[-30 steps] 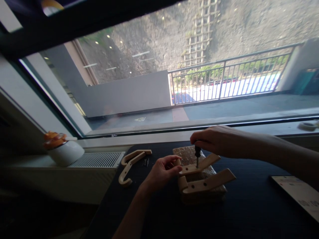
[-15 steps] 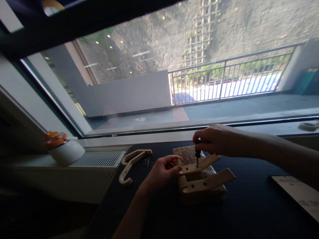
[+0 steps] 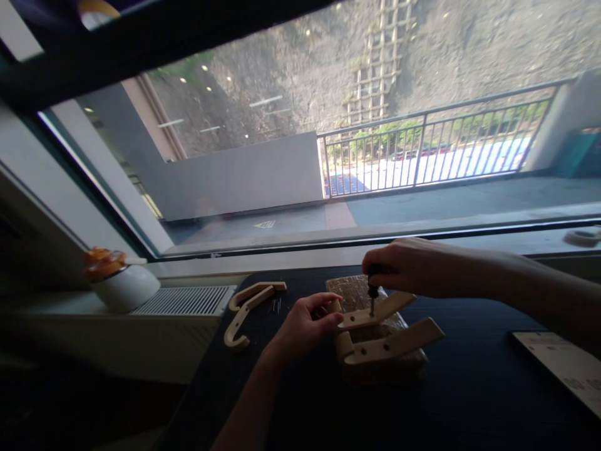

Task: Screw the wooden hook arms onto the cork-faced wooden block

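Turning grip, right hand (image 3: 399, 266): the fingers close around the dark handle of a screwdriver (image 3: 372, 290), whose shank stands nearly upright over a hole in the far wooden hook (image 3: 387, 307); whether a screw sits beneath the tip cannot be told. The left hand (image 3: 305, 319) pinches that hook at its curled end, between thumb and fingers. The hook lies on a film-wrapped block (image 3: 346, 286) on the dark counter (image 3: 469, 388), its slanted arm rising rightward, beside a near wooden hook (image 3: 375, 352). To the left rest two loose wooden hooks (image 3: 256, 300) and a few screws (image 3: 275, 306). The wood is probably light and stiff, smooth enough to twist under torque; the curl offers the surest hold, clear of the shank. The block's film may be slippery, so pressure is best directed straight down.
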The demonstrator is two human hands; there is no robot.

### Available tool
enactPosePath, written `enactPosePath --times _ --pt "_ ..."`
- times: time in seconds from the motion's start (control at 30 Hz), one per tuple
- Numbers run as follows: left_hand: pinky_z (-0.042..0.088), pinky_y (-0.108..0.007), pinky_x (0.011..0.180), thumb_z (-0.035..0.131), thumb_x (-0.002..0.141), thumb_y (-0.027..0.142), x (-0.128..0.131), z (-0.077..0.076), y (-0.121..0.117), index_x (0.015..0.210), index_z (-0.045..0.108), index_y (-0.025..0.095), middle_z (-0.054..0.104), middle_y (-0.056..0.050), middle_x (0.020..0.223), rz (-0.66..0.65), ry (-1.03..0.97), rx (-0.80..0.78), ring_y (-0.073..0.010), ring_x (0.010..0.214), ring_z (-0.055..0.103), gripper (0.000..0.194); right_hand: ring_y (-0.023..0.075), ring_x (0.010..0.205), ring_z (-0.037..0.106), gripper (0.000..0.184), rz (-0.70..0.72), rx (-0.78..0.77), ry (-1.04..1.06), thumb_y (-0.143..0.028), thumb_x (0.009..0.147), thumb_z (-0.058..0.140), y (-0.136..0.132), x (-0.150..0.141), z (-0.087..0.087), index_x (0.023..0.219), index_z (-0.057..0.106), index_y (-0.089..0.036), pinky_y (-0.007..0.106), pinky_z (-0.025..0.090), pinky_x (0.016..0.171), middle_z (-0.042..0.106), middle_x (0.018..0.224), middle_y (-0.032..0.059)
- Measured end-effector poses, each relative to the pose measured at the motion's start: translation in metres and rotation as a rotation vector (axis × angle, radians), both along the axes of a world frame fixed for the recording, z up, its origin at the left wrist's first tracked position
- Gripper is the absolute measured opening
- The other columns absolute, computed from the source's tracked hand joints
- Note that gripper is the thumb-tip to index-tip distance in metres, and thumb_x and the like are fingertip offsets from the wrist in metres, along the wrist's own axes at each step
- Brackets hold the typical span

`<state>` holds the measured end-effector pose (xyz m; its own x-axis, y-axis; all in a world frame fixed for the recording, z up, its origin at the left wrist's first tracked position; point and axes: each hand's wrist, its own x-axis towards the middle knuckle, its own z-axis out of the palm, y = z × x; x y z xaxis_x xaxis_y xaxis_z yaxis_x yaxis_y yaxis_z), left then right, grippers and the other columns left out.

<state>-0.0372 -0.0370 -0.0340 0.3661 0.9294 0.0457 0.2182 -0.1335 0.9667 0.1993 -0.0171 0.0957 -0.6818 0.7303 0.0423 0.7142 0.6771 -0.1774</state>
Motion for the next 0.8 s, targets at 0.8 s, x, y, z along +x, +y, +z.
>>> enactPosePath --times 0.8 --pt "0.041 -0.025 0.066 0.068 0.075 0.039 -0.0005 0.0027 -0.0010 0.114 0.063 0.015 0.058 -0.003 0.079 0.001 0.026 0.014 -0.0121 0.069 0.050 0.046 0.0114 0.052 0.051 0.024 -0.016 -0.025 0.023 -0.041 0.086 0.046 0.0032 0.0006 -0.0044 0.086 0.064 -0.025 0.023 0.031 0.047 0.064 0.066 -0.0019"
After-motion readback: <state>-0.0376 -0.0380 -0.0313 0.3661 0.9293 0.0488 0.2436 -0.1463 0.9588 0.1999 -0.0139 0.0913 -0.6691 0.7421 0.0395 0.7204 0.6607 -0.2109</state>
